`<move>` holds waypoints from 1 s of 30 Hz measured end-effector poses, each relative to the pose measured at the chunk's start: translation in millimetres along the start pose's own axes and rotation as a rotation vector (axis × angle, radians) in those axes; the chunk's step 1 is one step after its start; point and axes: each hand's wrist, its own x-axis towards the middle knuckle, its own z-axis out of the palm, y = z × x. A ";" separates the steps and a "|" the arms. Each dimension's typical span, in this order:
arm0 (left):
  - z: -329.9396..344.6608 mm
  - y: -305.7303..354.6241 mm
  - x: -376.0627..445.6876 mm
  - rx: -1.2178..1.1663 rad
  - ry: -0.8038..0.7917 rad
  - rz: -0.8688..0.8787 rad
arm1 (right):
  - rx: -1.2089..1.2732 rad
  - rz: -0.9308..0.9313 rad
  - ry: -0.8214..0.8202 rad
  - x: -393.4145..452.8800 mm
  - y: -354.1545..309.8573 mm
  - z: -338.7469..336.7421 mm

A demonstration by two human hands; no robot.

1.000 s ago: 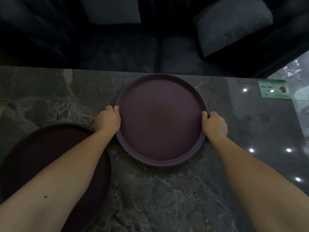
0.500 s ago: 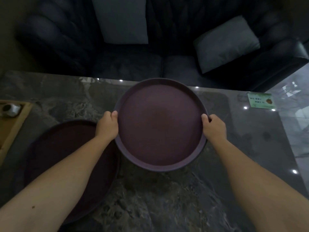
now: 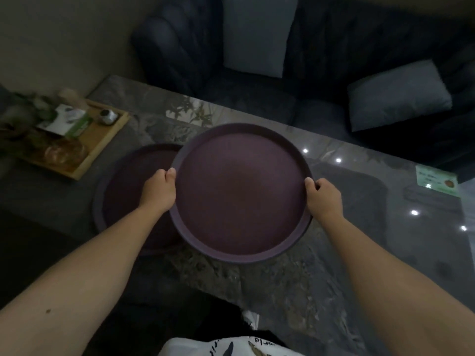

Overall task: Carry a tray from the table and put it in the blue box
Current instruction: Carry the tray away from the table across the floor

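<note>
Since 1 second ago the tray has come up off the table and the view has swung left, so a wooden tray of small items now shows far left of the grip. In the head view, the only 1 here, the left hand is clamped on the tray's left rim, thumb hooked over the lip and fingers hidden beneath; the right hand is clamped on the opposite rim in the same way. Between the 2 hands the tray sits roughly level, raised above the table, its left edge overlapping a second tray that lies flat below the left hand. Beyond the grip stands a dark sofa with 2 grey cushions, and a green card lies on the table to the right of the right hand. The blue box is not in view. The tray looks rigid and fairly light, probably moulded plastic, with a smooth face and a low raised lip; it shows no sag between the hands. That lip is the natural hold, taken at 2 opposite points as here, since 1 hand alone would likely let so wide a disc tip. It is empty, so tilting risks little.
</note>
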 end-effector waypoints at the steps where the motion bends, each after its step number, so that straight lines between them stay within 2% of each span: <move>1: -6.1 -8.0 -4.3 -0.005 0.013 -0.018 | 0.006 -0.018 -0.012 -5.1 -5.1 3.8; 10: -68.8 -72.6 -12.0 -0.004 0.062 -0.135 | 0.043 -0.064 -0.073 -45.0 -66.8 54.1; 18: -109.6 -136.5 30.8 -0.012 0.025 -0.150 | 0.027 -0.024 -0.074 -71.2 -122.6 125.3; 24: -113.7 -172.8 73.5 0.051 -0.030 -0.092 | -0.027 0.067 -0.061 -84.0 -137.2 175.2; 30: -95.8 -189.5 98.0 0.155 -0.065 -0.054 | -0.091 0.130 -0.026 -89.9 -136.2 195.7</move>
